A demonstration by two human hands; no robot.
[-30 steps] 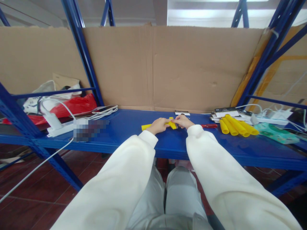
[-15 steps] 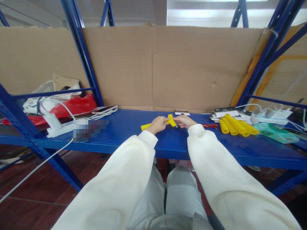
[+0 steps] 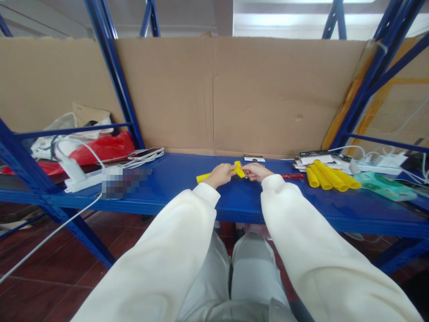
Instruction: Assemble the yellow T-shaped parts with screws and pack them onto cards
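Observation:
My left hand is closed around a yellow T-shaped tool. The end of its yellow handle sticks out to the left of my fist, and the wider head shows between my two hands. Against the right side of that head, my right hand is closed with its fingertips pinched. A small dark and metallic bit shows under those fingertips, too small to name. Just right of my right wrist lies a red-handled tool on the blue shelf.
Several yellow tubes lie at the right, by black-and-white packets and a green packet. A small card is behind my hands. At the left are a power strip and a red bag. Cardboard closes the back.
Both hands stay in nearly the same place. My right fingers have shifted slightly against the yellow head, and less of the dark bit under them shows.

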